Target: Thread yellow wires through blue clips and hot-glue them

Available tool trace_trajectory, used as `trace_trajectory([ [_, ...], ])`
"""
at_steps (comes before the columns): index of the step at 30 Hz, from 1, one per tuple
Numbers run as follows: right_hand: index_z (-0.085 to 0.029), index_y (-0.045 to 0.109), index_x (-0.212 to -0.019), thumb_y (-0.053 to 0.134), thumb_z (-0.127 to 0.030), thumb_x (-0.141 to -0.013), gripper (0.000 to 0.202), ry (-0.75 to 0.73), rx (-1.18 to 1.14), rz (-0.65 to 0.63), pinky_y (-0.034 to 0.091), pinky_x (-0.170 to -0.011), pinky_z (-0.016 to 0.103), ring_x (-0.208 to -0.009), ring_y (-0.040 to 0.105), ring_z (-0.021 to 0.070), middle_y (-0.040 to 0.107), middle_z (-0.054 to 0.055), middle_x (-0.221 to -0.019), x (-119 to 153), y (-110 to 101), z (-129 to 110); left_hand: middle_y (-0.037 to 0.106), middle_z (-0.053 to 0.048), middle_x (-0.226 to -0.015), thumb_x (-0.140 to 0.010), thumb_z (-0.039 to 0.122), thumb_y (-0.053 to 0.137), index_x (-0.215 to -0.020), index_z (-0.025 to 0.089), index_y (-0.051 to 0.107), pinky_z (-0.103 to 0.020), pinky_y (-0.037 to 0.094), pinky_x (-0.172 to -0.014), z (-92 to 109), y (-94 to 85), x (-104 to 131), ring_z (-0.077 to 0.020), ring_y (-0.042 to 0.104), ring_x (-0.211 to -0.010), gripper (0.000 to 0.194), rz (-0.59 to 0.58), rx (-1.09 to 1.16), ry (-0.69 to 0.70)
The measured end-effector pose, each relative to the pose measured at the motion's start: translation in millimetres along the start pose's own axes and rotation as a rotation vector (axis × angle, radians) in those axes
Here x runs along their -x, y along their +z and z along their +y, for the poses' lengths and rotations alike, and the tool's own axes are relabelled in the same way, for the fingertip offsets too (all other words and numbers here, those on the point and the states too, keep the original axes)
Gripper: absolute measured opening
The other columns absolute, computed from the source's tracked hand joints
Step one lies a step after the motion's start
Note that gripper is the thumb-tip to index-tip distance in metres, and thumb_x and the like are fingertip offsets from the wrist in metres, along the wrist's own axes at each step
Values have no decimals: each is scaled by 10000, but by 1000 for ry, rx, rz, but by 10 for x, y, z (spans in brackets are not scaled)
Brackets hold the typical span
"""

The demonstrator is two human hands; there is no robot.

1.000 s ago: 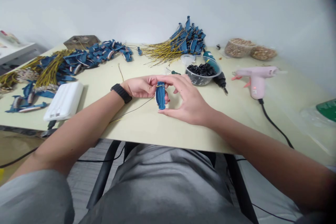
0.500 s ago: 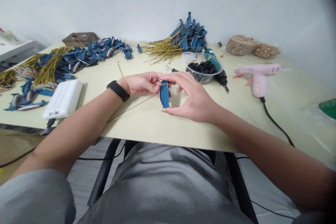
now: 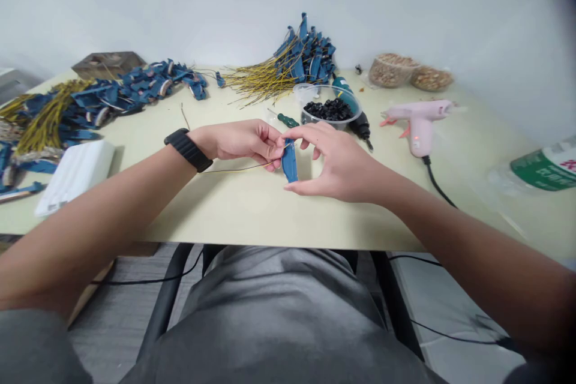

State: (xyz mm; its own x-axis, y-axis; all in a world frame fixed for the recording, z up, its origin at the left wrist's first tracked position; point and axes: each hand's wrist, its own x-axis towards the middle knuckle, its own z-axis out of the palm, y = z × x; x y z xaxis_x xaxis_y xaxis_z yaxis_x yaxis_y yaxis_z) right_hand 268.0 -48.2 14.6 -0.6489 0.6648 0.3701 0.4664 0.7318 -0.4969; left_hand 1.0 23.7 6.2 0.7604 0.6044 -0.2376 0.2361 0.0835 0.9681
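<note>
Grey cloth over the person's lap fills the near edge, and just past it both hands meet above the front of the pale worktop [image 3: 252, 216]. Between them sits the blue feather-shaped piece [image 3: 290, 161], now tilted and lower toward the worktop than a second ago, when it stood more upright; its thin yellow wire stem [image 3: 234, 168] trails left under the left hand. The right hand [image 3: 335, 159] pinches the piece top and bottom between thumb and fingertips, while the left hand [image 3: 240, 141], with a black wristband [image 3: 188, 149], closes its fingertips on the piece's upper end where the wire joins. That small turn suggests the person is working the wire into the piece, not setting it down. To the left lies a white flat case [image 3: 74, 174]. Farther back stand a clear bowl of black beads [image 3: 329, 110], a green-handled screwdriver [image 3: 286, 119], a teal rotary tool [image 3: 351, 109] and a pink glue gun [image 3: 416, 120]. Along the wall lie piles of finished blue pieces with yellow stems [image 3: 288, 66] and two bags of tan bits [image 3: 407, 72].
</note>
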Motion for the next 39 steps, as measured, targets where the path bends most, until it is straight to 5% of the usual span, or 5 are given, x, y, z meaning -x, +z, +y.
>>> trace_trajectory([
  [6, -204, 761, -1450, 968, -486, -781, 755, 133, 3, 27, 580, -971, 487, -1102, 718, 338, 792, 157, -1353, 275, -145, 171, 821, -99, -874, -855, 406, 1011, -828, 171, 856, -394, 686, -860, 103, 155, -384, -219, 764, -756, 283, -53, -102, -27],
  [15, -205, 761, -1414, 968, -495, -757, 747, 249, 46, 37, 562, -939, 478, -1091, 716, 346, 798, 147, -1286, 604, -301, 307, 819, -123, -807, -862, 539, 1001, -867, 158, 893, -349, 631, -660, 108, 338, -886, -241, 781, -694, 397, -146, -228, 80],
  [22, -184, 760, -1433, 950, -508, -753, 777, 330, 65, 18, 549, -888, 440, -1028, 719, 321, 788, 147, -1250, 744, -349, 375, 771, -76, -699, -900, 488, 918, -755, 167, 814, -326, 534, -636, 247, 624, -871, -186, 685, -624, 368, 3, -485, 82],
  [29, -164, 774, -1434, 936, -560, -748, 808, 390, 89, -18, 576, -950, 474, -1049, 737, 355, 780, 168, -1242, 780, -374, 428, 809, -31, -819, -943, 394, 808, -901, 185, 825, -319, 454, -721, 366, 780, -690, -170, 663, -723, 214, 215, -915, 160],
  [39, -145, 754, -1492, 891, -631, -788, 867, 418, 100, -103, 592, -1090, 576, -1239, 715, 435, 730, 241, -1424, 724, -381, 432, 830, -92, -1077, -1034, 591, 710, -1120, 185, 771, -366, 479, -800, 63, 956, -568, -233, 703, -888, 420, 410, -830, 367],
])
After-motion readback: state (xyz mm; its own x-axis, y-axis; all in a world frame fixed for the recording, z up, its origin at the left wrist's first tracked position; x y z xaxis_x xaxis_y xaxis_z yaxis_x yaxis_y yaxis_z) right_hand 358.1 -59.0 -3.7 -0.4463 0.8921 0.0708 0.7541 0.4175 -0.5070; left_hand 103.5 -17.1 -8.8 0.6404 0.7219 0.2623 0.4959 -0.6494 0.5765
